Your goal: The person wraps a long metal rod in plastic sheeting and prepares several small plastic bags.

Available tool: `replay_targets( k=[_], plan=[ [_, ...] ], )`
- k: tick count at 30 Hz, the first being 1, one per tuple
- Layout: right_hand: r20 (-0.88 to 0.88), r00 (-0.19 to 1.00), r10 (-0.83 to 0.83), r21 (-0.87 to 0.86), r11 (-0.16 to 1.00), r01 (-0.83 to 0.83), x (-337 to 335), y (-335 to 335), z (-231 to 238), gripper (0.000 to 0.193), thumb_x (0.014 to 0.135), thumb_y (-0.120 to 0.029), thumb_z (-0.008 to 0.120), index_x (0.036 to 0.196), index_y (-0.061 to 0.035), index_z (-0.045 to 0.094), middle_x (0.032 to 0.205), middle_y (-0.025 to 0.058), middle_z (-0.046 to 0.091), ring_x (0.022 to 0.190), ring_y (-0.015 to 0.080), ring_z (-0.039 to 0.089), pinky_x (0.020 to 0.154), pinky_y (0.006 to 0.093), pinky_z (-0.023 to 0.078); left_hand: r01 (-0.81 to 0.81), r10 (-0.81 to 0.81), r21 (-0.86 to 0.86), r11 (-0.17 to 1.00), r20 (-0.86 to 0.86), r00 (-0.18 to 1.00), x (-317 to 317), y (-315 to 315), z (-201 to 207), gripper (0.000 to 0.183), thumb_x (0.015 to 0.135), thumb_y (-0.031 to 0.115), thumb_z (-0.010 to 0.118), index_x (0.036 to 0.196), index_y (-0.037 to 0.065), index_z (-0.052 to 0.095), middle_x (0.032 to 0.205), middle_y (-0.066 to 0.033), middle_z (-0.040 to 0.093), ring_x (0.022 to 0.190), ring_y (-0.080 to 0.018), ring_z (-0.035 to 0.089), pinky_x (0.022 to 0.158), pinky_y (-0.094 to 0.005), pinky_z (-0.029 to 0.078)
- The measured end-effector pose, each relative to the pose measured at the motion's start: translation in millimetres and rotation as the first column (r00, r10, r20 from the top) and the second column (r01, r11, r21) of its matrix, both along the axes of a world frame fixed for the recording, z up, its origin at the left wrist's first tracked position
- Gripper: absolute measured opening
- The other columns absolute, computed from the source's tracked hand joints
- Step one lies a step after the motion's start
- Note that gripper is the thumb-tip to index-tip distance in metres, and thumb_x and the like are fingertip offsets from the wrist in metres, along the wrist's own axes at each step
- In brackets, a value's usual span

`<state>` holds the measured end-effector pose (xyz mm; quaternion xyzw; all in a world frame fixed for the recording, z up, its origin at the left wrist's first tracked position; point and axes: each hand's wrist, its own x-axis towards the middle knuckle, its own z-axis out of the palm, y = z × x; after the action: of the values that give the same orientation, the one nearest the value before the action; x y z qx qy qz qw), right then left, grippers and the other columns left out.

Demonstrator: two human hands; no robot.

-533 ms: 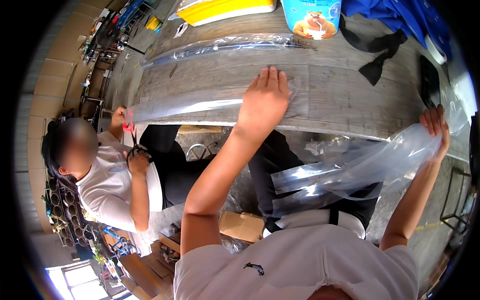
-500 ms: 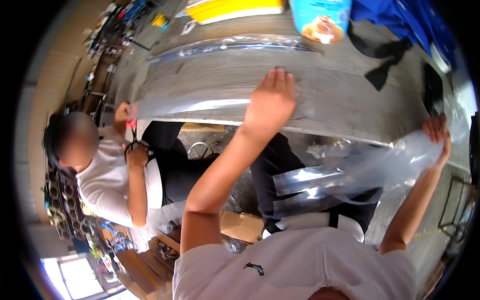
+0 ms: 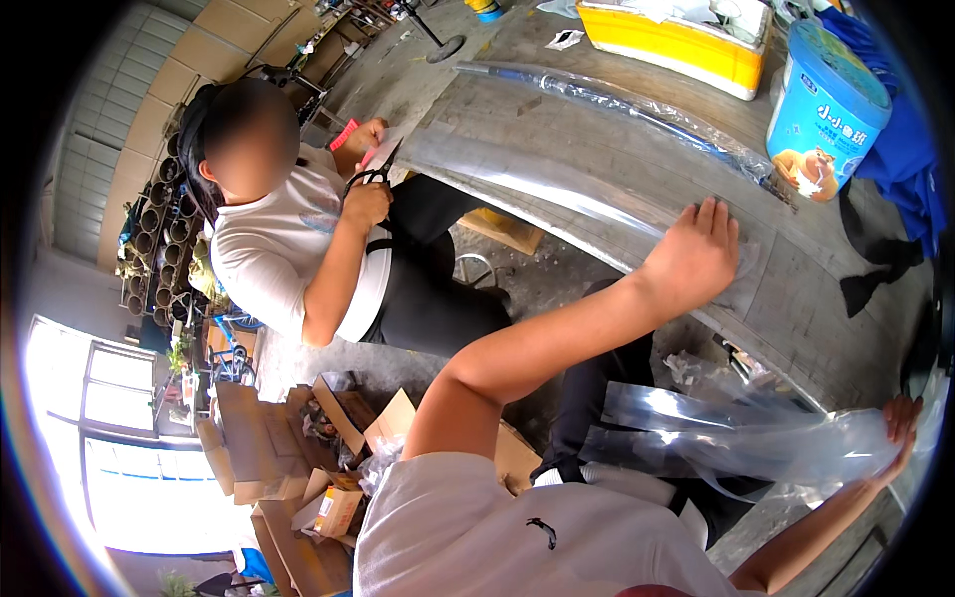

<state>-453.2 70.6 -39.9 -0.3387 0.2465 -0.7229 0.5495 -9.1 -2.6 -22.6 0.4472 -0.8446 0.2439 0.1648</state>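
My left hand [image 3: 696, 247] lies on the table over the near end of a long clear plastic film strip [image 3: 557, 186], its fingers stretched out close together. That strip runs along the table edge toward a co-worker at the left. Low at the right, my right hand [image 3: 900, 433] is closed round a bunch of clear plastic sleeves [image 3: 776, 448], whose loose ends hang over my lap. The co-worker holds black-handled scissors [image 3: 370, 177] in one hand, beside the far end of the strip. Something pink shows at the co-worker's other hand.
On the table [image 3: 796, 284], a plastic-wrapped rod [image 3: 617, 104] lies beyond the strip. A yellow-and-white box [image 3: 676, 50], a blue tub [image 3: 826, 109], blue cloth [image 3: 910, 164] and a black strap [image 3: 875, 254] stand farther back. Open cardboard boxes [image 3: 239, 438] fill the floor at lower left.
The view has swung left, so everything sits farther right and lower. The co-worker's scissors have come up to the strip's end. My hands keep their places on the plastic.
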Motion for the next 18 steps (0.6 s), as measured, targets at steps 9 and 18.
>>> replay_targets(
  k=[9, 18],
  plan=[
    [-0.035, 0.997, 0.064, -0.069, 0.995, -0.066, 1, -4, -2, 0.029, 0.091, -0.016, 0.051, 0.112, 0.0024, 0.048, 0.073, -0.0023, 0.031, 0.066, 0.0096, 0.03, 0.071, 0.025, 0.03, 0.026, -0.026, -0.028, 0.999, 0.005, 1.0, 1, 1, 0, 0.033, 0.077, 0.014, 0.058, 0.1, -0.009, 0.062, 0.106, -0.0266, 0.063, 0.1, -0.0352, 0.063, 0.085, -0.0405, 0.052],
    [-0.019, 1.0, 0.01, 0.027, 1.0, -0.01, -25, -1, -19, 0.04, 0.085, -0.017, 0.059, 0.12, 0.0005, 0.046, 0.085, -0.0003, 0.039, 0.07, 0.0094, 0.036, 0.069, 0.0234, 0.033, 0.05, -0.043, 0.106, 0.993, -0.068, 0.997, -1, 2, 8, 0.034, 0.088, 0.019, 0.053, 0.107, -0.008, 0.06, 0.117, -0.025, 0.059, 0.115, -0.0362, 0.055, 0.096, -0.0437, 0.045]
  ],
)
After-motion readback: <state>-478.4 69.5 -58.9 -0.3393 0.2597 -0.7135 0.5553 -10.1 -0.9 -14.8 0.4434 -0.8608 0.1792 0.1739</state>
